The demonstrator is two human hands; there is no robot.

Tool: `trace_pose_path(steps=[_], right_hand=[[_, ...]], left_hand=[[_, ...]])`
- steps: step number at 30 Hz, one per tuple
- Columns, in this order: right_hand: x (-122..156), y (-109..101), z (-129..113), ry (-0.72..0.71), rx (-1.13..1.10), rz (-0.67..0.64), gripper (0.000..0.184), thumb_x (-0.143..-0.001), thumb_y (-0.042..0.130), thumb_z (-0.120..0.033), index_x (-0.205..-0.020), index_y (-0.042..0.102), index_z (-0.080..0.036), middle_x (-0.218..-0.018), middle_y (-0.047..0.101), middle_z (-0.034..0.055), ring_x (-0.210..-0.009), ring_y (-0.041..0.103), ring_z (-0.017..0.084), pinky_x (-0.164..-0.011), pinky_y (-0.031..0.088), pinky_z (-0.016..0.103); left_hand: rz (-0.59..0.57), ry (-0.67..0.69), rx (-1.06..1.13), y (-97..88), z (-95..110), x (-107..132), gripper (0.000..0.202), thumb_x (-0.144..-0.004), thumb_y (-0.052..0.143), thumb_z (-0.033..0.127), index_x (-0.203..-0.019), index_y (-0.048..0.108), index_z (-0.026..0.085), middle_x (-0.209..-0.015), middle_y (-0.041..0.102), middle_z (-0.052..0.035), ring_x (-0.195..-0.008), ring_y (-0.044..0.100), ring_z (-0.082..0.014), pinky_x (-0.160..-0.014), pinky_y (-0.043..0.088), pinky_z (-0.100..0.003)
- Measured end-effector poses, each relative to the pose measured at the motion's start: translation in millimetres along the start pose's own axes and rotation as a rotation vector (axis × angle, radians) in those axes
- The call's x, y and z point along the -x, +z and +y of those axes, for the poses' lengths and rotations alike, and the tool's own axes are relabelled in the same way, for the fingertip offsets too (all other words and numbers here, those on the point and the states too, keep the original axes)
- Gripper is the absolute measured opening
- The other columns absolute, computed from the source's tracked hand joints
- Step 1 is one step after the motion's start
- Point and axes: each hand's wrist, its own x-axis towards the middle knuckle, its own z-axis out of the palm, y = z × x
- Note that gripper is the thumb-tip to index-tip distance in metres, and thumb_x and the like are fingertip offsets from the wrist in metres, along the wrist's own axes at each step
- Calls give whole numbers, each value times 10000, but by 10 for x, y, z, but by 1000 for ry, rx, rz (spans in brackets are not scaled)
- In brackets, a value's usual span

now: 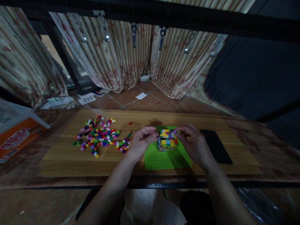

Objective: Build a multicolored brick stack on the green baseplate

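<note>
A block-shaped build of multicoloured toy bricks (168, 142) stands on a green studded baseplate (151, 161), its top a patchwork of yellow, blue, pink and red. On its left side is my left hand (142, 140), thumb and fingers closed together near the build's upper left corner; whatever they pinch is too small to make out. My right hand (194, 142) comes from the other side. Its thumb and forefinger are closed on a small purple brick (174, 132) at the upper right corner of the build. Whether that brick touches the build I cannot tell.
Many loose coloured bricks (103, 136) lie spread over the left half of the wooden board (65, 162). One red brick (130, 123) lies apart behind them. A flat black tablet-like object (217, 147) rests right of the baseplate. A plastic box with an orange label (21, 134) stands far left.
</note>
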Motion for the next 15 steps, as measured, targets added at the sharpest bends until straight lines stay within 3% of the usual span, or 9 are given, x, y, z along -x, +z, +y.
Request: trace_pose_path(steps=[7,15], right_hand=[[5,94,55,41,71,-54,188,-877,523,-303,-954,662,-204,-978,608,58,-786,596,165,-643,482,285],[-4,205,-4,151,93,59,183,-828,541,-291,-907,665,-181,-932,634,72,-788,608,187,-677,484,317]], left_hand=[[67,-59,-141,-15,-99,-20,224,-707,725,221,-911,685,140,-810,697,-35,-702,617,-128,-696,473,-266],[35,-72,-165,-21,-131,-21,216,-703,720,211,-904,680,142,-764,676,-12,-667,600,-110,-671,460,-245]])
